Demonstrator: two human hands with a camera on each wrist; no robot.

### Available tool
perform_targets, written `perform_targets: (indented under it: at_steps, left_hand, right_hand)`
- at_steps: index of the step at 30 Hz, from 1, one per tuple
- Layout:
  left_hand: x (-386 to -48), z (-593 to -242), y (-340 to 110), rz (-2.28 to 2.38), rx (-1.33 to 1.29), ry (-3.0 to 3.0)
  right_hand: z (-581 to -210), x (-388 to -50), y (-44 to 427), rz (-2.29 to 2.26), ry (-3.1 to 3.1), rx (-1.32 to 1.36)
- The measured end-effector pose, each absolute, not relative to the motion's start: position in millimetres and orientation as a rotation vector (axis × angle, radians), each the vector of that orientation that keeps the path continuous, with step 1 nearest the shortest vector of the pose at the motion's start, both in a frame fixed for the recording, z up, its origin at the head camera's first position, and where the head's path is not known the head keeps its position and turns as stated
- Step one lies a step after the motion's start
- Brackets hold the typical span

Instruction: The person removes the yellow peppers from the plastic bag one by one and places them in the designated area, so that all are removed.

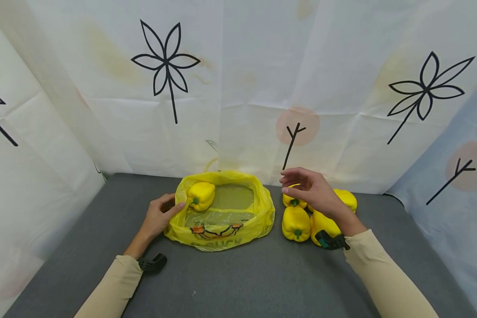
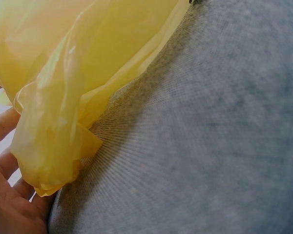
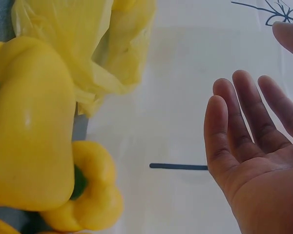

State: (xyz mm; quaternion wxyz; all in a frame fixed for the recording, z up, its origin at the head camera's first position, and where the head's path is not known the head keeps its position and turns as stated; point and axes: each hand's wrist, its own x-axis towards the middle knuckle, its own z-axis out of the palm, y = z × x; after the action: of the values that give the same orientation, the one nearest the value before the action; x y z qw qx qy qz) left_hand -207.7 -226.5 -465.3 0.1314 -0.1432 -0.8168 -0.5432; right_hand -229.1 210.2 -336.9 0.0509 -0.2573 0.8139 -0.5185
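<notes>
A yellow plastic bag (image 1: 222, 240) stands on the table with its mouth spread open upward. Inside, at its left end, lies one yellow bell pepper (image 1: 201, 196) with a green stem. My left hand (image 1: 161, 216) holds the bag's left rim, thumb over the edge and fingers on the outer side; the left wrist view shows the bag's folds (image 2: 53, 131) against those fingers. Above a group of several yellow bell peppers (image 1: 296, 224), my right hand (image 1: 312, 192) is raised with nothing in it, its fingers loosely extended. The hand and forearm partly cover the peppers at the back.
The grey table (image 1: 230, 287) ends at a pale fabric backdrop (image 1: 242, 88) printed with dark flower outlines. Similar fabric hangs along the left and right sides. The peppers stand just to the right of the bag, a narrow gap between them.
</notes>
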Motion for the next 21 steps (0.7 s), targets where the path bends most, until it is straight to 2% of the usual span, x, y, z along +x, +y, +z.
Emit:
perform_targets:
  at_steps: [21]
  left_hand:
    - [-213.5, -476.3, -233.4, -1.611, -0.428, -2.364]
  right_hand:
    - [-315.0, -243.9, 178.8, -1.503, 2.458, -0.879]
